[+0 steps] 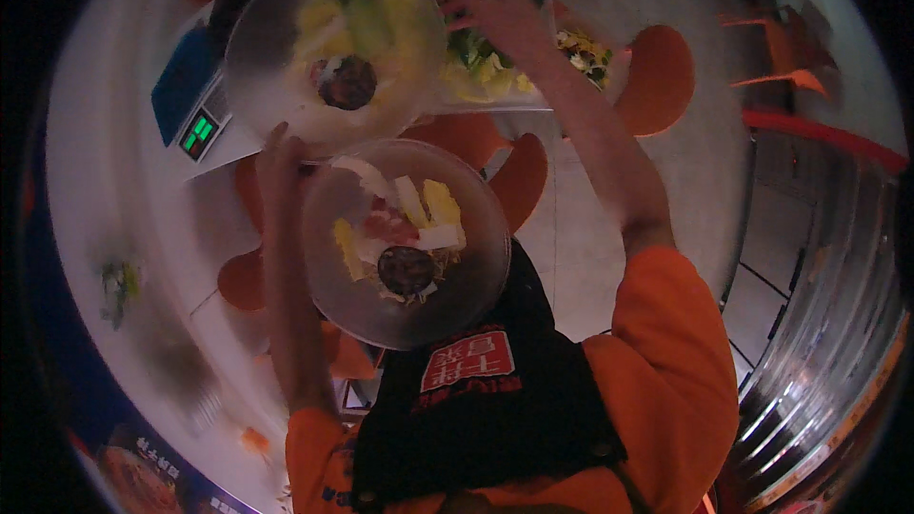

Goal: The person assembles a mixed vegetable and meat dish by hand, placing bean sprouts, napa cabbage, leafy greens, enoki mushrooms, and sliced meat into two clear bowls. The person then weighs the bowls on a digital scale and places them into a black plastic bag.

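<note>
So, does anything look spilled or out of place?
Possibly: blurred green bits lie on the pale surface at left, apart from the near bowl, perhaps stray food, though I can't tell exactly what they are.

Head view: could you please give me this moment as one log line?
left hand: holding near bowl by rim | right hand: over greens tray | far bowl: food inside | scale: lit green

Left hand grips round, translucent bowl of yellow slices, white strips, dark round portion. Beyond grip: second pale round bowl. Left of grip: scale, display green-lit. Beyond, rightward: blurred right hand over pale rectangular tray.
</note>
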The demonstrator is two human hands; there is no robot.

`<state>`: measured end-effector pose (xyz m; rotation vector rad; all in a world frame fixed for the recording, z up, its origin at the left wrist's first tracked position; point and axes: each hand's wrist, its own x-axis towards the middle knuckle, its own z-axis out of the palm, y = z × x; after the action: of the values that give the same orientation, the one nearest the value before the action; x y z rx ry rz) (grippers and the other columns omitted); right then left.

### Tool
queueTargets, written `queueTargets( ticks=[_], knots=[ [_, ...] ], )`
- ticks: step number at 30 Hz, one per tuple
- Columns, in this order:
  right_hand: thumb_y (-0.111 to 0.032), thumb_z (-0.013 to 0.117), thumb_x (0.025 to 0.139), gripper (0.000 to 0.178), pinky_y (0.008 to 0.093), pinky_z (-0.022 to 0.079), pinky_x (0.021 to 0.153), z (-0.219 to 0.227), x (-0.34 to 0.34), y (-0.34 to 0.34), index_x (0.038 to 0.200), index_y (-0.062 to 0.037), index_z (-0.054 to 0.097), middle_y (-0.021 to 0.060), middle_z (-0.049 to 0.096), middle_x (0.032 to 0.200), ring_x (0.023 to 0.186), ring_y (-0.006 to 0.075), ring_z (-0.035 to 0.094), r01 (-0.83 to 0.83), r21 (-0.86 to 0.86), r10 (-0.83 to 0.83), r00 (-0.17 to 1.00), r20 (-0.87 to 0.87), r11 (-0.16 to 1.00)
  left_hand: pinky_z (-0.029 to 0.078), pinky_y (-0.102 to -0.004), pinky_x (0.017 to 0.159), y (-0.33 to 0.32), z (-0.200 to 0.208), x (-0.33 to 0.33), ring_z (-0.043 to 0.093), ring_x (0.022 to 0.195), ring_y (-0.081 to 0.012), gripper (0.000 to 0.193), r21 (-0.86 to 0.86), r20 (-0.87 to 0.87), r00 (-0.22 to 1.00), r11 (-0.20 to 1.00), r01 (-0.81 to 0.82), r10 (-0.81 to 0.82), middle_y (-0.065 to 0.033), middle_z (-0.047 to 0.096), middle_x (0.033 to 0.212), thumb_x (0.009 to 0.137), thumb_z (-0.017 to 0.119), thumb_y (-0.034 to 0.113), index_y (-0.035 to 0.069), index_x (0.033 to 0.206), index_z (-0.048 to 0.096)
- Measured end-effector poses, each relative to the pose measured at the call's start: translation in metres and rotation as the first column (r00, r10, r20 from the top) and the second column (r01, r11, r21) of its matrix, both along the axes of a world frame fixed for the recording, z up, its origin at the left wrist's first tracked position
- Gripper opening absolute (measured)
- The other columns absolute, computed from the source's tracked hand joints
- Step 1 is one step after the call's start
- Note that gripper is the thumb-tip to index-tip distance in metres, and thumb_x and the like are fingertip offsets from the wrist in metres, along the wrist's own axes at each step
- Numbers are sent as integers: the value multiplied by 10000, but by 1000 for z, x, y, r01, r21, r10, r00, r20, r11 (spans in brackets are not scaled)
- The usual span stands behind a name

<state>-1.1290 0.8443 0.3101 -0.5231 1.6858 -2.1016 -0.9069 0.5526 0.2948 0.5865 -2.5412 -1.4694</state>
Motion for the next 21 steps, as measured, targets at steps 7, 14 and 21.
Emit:
queueTargets(
  ticks=[7, 14, 21],
  knots=[
    [-373, 639, 795, 459, 420, 494, 787, -170, -28, 22, 1049, 8, 612, 174, 652, 964, 877, 297, 634, 205, 817, -169, 977, -134, 539, 518, -309, 716, -7, -3, 14, 625, 851, -209, 394, 475, 195, 929, 799, -369, 314, -124, 615, 1004, 894, 512, 239, -1, 1204, 547],
    [-434, 725, 689, 665, 378, 476, 848, -279, -38, -40, 1172, -18, 533, 185, 609, 1114, 998, 332, 598, 395, 889, -618, 765, -179, 232, 505, -286, 678, -14, -13, 59, 611, 814, -167, 329, 458, 184, 901, 776, -433, 393, -48, 616, 958, 858, 565, 245, 29, 1105, 593],
    [-271, 725, 724, 583, 443, 457, 907, -254, -60, 54, 1222, -55, 510, 173, 559, 1152, 1048, 347, 546, 145, 347, -174, 983, 54, 927, 504, -307, 634, -37, -44, 103, 616, 708, -179, 262, -347, 319, 927, 935, -79, 196, -80, 628, 836, 850, 556, 199, -15, 991, 607]
  ],
)
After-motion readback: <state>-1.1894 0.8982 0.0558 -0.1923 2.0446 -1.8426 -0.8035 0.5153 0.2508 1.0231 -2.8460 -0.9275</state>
